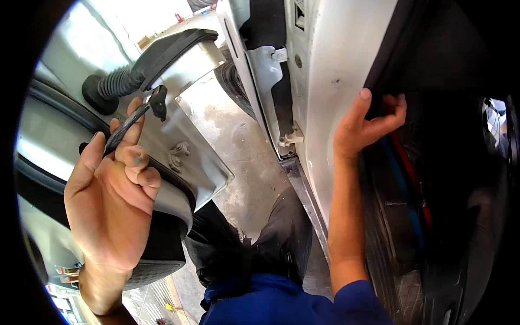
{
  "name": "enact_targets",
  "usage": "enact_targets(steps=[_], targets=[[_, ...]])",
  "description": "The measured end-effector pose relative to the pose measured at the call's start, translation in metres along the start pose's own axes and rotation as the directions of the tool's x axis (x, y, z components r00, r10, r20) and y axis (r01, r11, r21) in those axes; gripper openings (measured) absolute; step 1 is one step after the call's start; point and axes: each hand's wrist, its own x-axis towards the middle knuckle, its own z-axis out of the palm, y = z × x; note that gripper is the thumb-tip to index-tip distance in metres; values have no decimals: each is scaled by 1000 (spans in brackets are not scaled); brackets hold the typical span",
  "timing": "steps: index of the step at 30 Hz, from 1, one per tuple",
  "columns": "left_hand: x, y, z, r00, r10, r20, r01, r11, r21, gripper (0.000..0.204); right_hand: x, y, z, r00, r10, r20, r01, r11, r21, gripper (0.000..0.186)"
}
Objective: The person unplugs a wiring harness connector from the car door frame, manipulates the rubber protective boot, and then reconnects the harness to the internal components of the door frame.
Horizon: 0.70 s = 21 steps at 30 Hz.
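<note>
My left hand point(122, 184), palm up at left, holds a dark narrow part point(127, 127) with a black fitting at its upper end, beside the open white vehicle door point(195, 141). Just above is a ribbed black rubber boot point(111, 86) on the door. My right hand point(365, 122) grips the edge of black trim point(395, 38) along the white door pillar point(330, 65), its thumb on the edge and its fingers curled partly out of sight. Pale metal hinge fittings point(290, 138) sit on the pillar between my hands.
A concrete floor point(233, 157) shows between door and body, with my dark-trousered legs below. The sill point(298, 184) runs down the middle. Inside the dark cabin at right lie blue and red hose-like items point(411, 179). A patterned mat point(151, 300) shows at the lower left.
</note>
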Motion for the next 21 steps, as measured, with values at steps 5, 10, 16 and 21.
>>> enact_targets(steps=[5, 10, 16, 21], targets=[[-2, -1, 2, 999, -44, -32, 44, 999, -22, 35, -2, -23, 5, 894, -433, 119, 447, 882, -146, 60], [15, 2, -3, 997, -77, 6, 77, 996, -41, 32, -7, -118, 72, 802, -552, 229, 461, 815, 351, 58], [16, 1, -8, 997, -76, -32, 76, 997, 8, 24, -13, -187, 119, 752, -625, 211, 533, 764, 363, 17], [24, 2, -7, 996, -80, -42, 80, 997, -21, 28, -9, -177, 143, 714, -690, 119, 598, 690, 407, 10]])
